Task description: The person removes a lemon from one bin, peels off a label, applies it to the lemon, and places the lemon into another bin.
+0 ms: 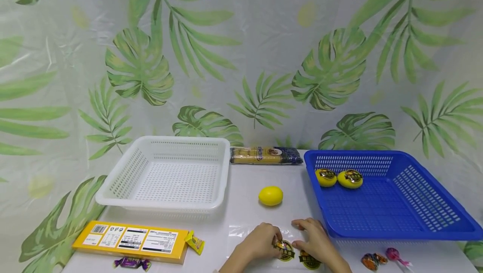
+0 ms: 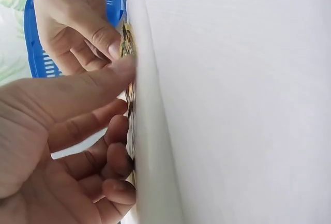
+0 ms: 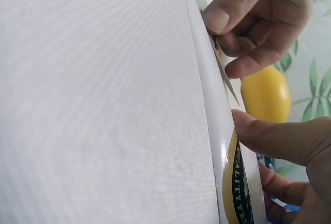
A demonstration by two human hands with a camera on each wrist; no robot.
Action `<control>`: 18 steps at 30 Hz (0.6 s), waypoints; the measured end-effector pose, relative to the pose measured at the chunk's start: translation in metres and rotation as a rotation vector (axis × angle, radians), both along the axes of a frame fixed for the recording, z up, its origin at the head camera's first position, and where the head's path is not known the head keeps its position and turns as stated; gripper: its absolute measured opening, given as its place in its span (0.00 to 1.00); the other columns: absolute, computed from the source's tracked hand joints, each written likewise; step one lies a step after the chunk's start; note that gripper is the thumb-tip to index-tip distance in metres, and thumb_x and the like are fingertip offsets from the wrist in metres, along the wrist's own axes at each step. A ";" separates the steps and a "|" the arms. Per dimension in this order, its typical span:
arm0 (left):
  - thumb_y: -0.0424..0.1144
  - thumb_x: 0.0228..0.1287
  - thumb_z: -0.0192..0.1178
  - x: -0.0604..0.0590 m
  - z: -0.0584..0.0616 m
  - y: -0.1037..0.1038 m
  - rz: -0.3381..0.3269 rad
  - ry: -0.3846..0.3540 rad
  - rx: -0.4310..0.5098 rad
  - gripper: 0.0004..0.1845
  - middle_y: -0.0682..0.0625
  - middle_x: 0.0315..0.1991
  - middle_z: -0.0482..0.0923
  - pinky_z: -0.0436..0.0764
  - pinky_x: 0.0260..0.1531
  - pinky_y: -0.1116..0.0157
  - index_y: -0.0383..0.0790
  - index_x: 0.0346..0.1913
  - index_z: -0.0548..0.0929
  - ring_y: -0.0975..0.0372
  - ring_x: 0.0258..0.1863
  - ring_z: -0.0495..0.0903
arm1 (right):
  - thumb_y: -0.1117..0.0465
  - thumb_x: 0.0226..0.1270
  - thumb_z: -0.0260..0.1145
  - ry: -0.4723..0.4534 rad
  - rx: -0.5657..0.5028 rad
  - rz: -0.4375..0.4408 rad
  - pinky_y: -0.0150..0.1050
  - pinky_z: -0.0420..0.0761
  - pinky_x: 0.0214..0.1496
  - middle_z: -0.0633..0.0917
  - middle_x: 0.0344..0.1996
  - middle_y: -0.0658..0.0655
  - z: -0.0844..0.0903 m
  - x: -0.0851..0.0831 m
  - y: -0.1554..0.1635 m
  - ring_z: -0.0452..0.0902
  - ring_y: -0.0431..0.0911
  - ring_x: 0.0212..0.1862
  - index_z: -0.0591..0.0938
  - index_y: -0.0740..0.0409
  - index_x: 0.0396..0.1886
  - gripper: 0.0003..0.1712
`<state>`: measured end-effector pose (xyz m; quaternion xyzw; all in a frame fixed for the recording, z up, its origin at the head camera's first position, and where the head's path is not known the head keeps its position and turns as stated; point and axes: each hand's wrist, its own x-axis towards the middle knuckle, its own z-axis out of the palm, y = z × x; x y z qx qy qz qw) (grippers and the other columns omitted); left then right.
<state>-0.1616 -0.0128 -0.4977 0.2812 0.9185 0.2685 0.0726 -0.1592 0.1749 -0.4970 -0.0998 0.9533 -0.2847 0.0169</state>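
Note:
Near the front edge of the table lies a clear sheet point(image 1: 237, 232) bearing round black-and-yellow stickers. My left hand point(image 1: 258, 241) pinches the edge of one sticker point(image 1: 286, 251), which stands up from the sheet in the right wrist view. Beside it, my right hand point(image 1: 318, 243) rests its thumb on the sheet by a second sticker point(image 1: 310, 261), fingers apart. A plain yellow lemon point(image 1: 270, 196) sits just beyond both hands. Two lemons point(image 1: 350, 179) with similar stickers on them lie in the blue basket point(image 1: 400, 154), at its back left.
A white basket point(image 1: 162, 201) stands at the back left, with a pack of pasta point(image 1: 264, 155) between the baskets. At front left are a yellow box point(image 1: 130, 241), a yellow-wrapped candy point(image 1: 194, 243) and a purple one point(image 1: 132, 263). An orange-wrapped candy point(image 1: 371, 261) and pink lollipop point(image 1: 393, 254) lie front right.

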 end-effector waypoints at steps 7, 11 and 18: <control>0.37 0.39 0.75 0.001 0.000 0.001 0.072 -0.007 0.014 0.11 0.61 0.14 0.67 0.66 0.20 0.75 0.43 0.24 0.81 0.71 0.16 0.64 | 0.64 0.38 0.79 0.019 -0.018 0.008 0.44 0.71 0.44 0.77 0.30 0.47 -0.002 0.000 0.000 0.71 0.44 0.39 0.83 0.57 0.44 0.27; 0.35 0.42 0.73 -0.001 0.002 -0.006 0.051 -0.047 0.111 0.09 0.62 0.12 0.67 0.66 0.19 0.77 0.42 0.18 0.80 0.74 0.15 0.63 | 0.64 0.38 0.79 0.017 -0.020 0.004 0.44 0.71 0.44 0.77 0.30 0.47 -0.003 -0.001 0.000 0.71 0.44 0.39 0.83 0.57 0.44 0.27; 0.28 0.49 0.67 -0.016 0.007 -0.027 0.037 -0.212 0.493 0.04 0.53 0.21 0.77 0.74 0.24 0.76 0.31 0.27 0.81 0.74 0.20 0.70 | 0.63 0.38 0.79 0.002 -0.027 0.020 0.43 0.72 0.43 0.77 0.30 0.48 -0.002 -0.002 0.001 0.71 0.44 0.38 0.82 0.57 0.44 0.27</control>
